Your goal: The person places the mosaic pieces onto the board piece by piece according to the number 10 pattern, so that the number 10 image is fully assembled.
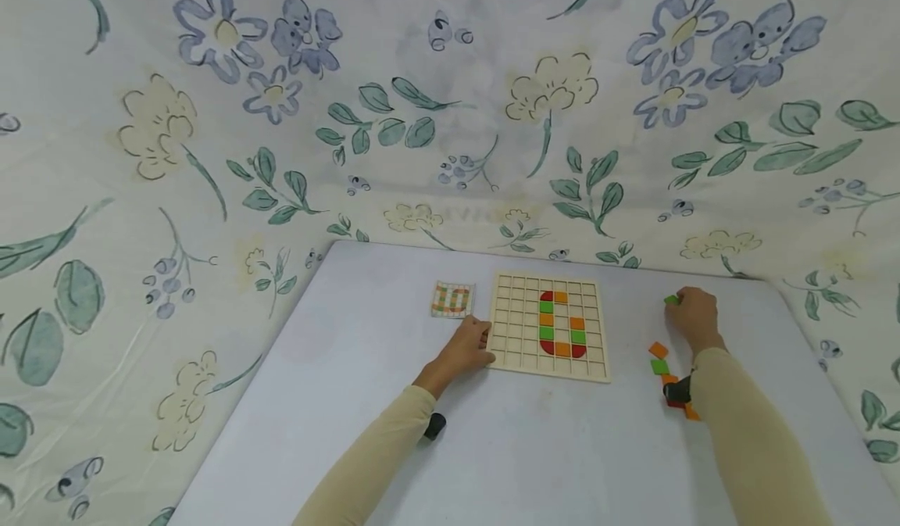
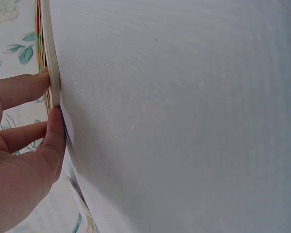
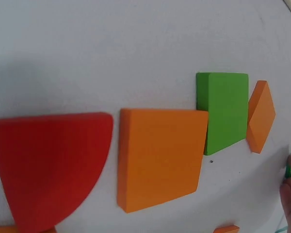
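Observation:
A pale wooden grid board (image 1: 516,327) lies on the table with red, orange and green tiles (image 1: 547,320) in some of its squares. My left hand (image 1: 464,352) holds the board's left edge; in the left wrist view its fingertips (image 2: 55,116) touch the rim (image 2: 52,58). To the right, my right hand (image 1: 694,316) pinches a green square tile (image 1: 672,300) near the tabletop. That hand shows only partly at the right edge of the right wrist view. Loose tiles lie nearer the body: an orange one (image 3: 162,155), a green one (image 3: 228,109) and a red quarter-round (image 3: 53,160) among them.
A small pattern card (image 1: 452,299) with coloured squares lies left of the board. The white table (image 1: 534,448) backs onto floral cloth (image 1: 464,159). My right wrist, wearing a black device (image 1: 678,391), partly covers the loose tiles.

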Demonstrator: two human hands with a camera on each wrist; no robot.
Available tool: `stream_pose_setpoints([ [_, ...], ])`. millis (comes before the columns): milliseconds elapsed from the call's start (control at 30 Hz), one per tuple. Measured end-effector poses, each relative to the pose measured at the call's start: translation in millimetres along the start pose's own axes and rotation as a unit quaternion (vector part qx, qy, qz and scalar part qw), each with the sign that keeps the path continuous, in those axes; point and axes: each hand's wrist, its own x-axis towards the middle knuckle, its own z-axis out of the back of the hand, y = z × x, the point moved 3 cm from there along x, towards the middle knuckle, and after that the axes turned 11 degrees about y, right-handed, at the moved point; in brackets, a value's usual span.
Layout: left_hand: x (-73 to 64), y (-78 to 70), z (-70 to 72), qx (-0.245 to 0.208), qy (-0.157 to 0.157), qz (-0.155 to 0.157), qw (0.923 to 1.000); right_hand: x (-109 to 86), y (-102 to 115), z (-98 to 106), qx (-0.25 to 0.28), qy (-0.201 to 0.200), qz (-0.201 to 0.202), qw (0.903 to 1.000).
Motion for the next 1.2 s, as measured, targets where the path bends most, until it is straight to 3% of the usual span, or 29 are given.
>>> stream_pose_setpoints([
  [100,0.1,-0.8,-0.3,0.000,0.002,-0.002,1.0000,-2.2,0,0,-0.002,0.003,0.000,1.0000],
  [267,-1.8,-2.1,0.6,-0.005,0.000,-0.003,1.0000,-6.9,13,-4,-0.009,-0.013,0.063,0.9979],
  [433,-1.0,0.3,0.5,-0.009,-0.001,-0.002,1.0000,-8.6,43,-9,-0.017,-0.032,0.136,0.9900],
  [633,0.3,1.6,0.8,-0.017,-0.004,0.000,0.9999,-15.5,86,-21,-0.026,-0.005,0.214,0.9764],
  [800,-0.3,0.2,1.7,-0.028,-0.002,0.002,0.9996,-25.7,110,-33,-0.033,0.010,0.265,0.9636],
  [967,-0.3,-0.6,2.2,-0.028,-0.003,0.003,0.9996,-29.3,122,-48,-0.041,0.038,0.287,0.9564],
  [1200,1.0,-2.0,0.8,-0.029,-0.001,-0.001,0.9996,-28.4,122,-63,-0.063,0.091,0.257,0.9600],
])
